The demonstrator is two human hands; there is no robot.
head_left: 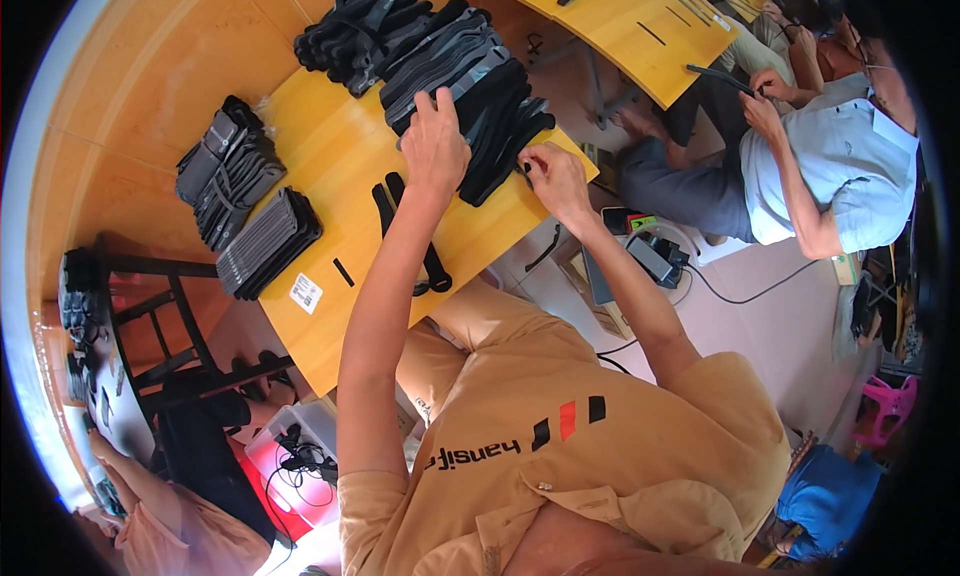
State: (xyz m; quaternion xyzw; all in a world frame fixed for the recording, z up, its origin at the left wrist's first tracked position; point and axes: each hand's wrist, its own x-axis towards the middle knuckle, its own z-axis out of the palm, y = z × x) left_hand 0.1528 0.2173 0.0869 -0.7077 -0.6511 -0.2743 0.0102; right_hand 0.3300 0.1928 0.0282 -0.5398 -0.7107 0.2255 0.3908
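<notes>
A wide stack of black and grey straps [450, 61] lies across the far part of the yellow table. Over the stack's near left edge is my left hand [437, 148], its fingers curled closed; what they grip is hidden. At the stack's near right end, my right hand [558, 179] pinches the small dark end of a black strap [526, 167]. Two loose black straps [436, 268] lie side by side nearer to me, partly behind my left forearm.
Bundled grey straps [228, 171] and a neat dark stack [268, 244] sit at the table's [330, 341] left edge, near a white label [305, 293]. To the right, a seated person [830, 166] handles a dark strip. Cables and a black box [655, 259] stand below on the right.
</notes>
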